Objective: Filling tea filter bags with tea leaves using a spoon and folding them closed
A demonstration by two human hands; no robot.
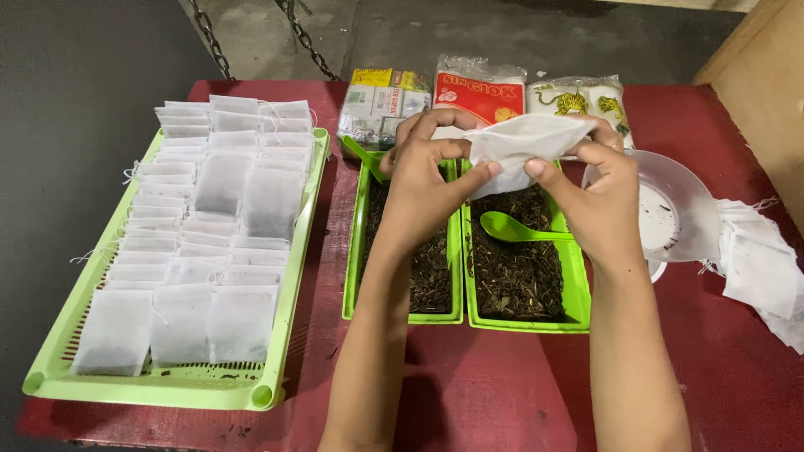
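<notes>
My left hand (423, 172) and my right hand (599, 197) both pinch a white paper pouch (523, 142), held in the air above two green trays of dark dried leaves. The left tray (356, 251) lies under my left forearm. A green plastic spoon (515, 228) rests on the leaves in the right tray (578, 285). Another green spoon's handle (362, 156) sticks out at the left tray's far corner.
A large green slatted tray (297, 276) at the left holds several rows of filled white pouches. Three packets (477, 88) lie at the back of the red table (486, 385). A clear plastic bowl (678, 205) and a pile of empty white pouches (758, 268) sit at the right.
</notes>
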